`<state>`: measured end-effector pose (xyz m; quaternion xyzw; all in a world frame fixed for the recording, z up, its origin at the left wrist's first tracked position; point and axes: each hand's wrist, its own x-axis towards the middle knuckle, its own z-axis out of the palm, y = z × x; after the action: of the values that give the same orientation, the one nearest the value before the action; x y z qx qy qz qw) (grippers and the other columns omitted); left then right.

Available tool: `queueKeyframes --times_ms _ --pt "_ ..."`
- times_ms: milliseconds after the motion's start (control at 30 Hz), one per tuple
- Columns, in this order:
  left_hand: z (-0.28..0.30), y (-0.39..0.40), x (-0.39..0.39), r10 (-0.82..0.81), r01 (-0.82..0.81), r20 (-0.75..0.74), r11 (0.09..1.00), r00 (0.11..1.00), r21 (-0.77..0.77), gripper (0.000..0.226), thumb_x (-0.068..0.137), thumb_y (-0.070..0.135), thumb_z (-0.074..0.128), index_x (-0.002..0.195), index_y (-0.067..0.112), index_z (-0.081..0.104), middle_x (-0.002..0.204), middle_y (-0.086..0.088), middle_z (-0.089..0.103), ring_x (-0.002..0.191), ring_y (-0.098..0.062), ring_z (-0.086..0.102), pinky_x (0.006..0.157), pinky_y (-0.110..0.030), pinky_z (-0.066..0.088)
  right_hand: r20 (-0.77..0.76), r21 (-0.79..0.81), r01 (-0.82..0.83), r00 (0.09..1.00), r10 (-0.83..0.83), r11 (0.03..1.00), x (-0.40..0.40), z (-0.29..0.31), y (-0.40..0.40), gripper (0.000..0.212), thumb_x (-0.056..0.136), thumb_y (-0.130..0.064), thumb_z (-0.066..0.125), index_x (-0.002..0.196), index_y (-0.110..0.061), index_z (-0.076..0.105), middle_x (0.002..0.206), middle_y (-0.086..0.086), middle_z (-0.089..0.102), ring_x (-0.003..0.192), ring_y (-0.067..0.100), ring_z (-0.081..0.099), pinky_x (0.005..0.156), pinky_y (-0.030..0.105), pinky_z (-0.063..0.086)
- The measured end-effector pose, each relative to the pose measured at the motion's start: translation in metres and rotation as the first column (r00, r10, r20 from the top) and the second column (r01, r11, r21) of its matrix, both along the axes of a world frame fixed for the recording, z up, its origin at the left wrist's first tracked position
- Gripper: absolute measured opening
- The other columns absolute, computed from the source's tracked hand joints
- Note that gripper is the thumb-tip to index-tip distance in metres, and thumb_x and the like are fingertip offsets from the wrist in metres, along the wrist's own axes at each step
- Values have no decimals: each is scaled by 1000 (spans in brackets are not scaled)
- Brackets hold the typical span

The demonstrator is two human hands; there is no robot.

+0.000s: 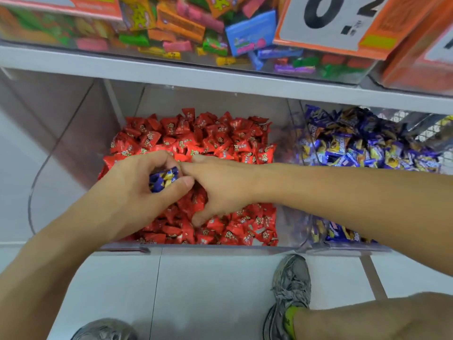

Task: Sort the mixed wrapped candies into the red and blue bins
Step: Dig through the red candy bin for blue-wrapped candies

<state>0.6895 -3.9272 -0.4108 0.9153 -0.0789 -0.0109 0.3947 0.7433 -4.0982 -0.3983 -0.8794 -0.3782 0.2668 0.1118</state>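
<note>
Two hands over red bin [73, 153]: left hand [137, 185] grips blue candies [163, 179]; right hand [220, 187] spread, fingers digging. Carry handful right, release low over blue bin [297, 227].

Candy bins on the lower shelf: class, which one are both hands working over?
The red bin, left of the blue bin. The left hand grips blue candies above it.

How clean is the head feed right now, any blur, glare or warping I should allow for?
Head view: even light, no harsh shadows; wide-angle bending along the shelf edge; upper candy bin soft and blurred; clear divider smears the blue candies; left hand and its blue candy fairly sharp.
</note>
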Motion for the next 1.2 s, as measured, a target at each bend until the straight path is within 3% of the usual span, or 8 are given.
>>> queueKeyframes --times_ms 100,200,433,567,700,867,1000,1200 --pt "4 5 -1 42 -42 19 999 999 -2 25 83 43 67 73 22 58 67 5 61 53 -6 50 52 -13 38 -118 19 98 988 -95 995 11 23 -11 64 76 -32 87 126 -30 47 78 -22 64 58 7 69 64 33 61" --pt "5 6 -2 35 -35 -3 999 999 12 34 82 53 63 73 20 56 64 3 58 49 -6 46 51 -14 38 113 -29 87 990 -83 996 21 39 -32 63 79 -45 81 133 -35 50 95 -25 64 83 -14 61 72 15 49" --pt "3 -12 2 121 -138 -92 967 988 -216 50 90 62 46 71 16 47 55 6 46 49 -9 42 58 -31 42 197 -340 414 909 -367 844 -6 -8 -27 74 102 -60 32 160 -22 7 163 18 14 147 44 17 119 54 23" --pt "-3 -29 2 42 -145 -257 907 965 -396 44 96 54 46 77 16 50 59 -3 53 55 -17 49 59 -37 45 143 -33 486 867 -477 874 -44 -7 -32 52 107 -41 32 156 -24 26 160 9 27 145 33 27 118 45 27" --pt "6 -61 -13 -146 -75 -342 829 928 -555 42 102 41 43 96 1 56 67 -16 56 46 -16 42 43 -26 30 -13 557 510 795 -607 656 -81 2 -48 48 101 -30 52 148 -29 41 137 -8 50 123 8 50 107 27 40" --pt "34 -133 -22 -200 -303 -521 622 830 -722 62 102 48 37 72 2 65 67 -22 58 51 -25 50 50 -30 29 146 666 392 766 -626 635 -103 6 -91 41 92 -38 67 131 -27 61 118 -14 53 98 -8 51 88 5 36" --pt "53 -193 -4 -144 -371 -490 482 860 -793 53 104 35 41 70 7 71 67 -13 64 60 -24 62 61 -32 47 221 793 321 639 -736 517 -95 8 -132 41 93 -25 65 133 -14 64 127 -3 60 115 10 58 100 26 46" --pt "39 -260 29 -114 111 9 949 993 -294 31 100 29 49 121 10 62 98 -5 68 88 -23 63 85 -37 52 94 847 427 467 -879 317 -65 3 -213 42 88 -4 67 127 -21 67 114 -7 64 83 5 65 74 26 57"
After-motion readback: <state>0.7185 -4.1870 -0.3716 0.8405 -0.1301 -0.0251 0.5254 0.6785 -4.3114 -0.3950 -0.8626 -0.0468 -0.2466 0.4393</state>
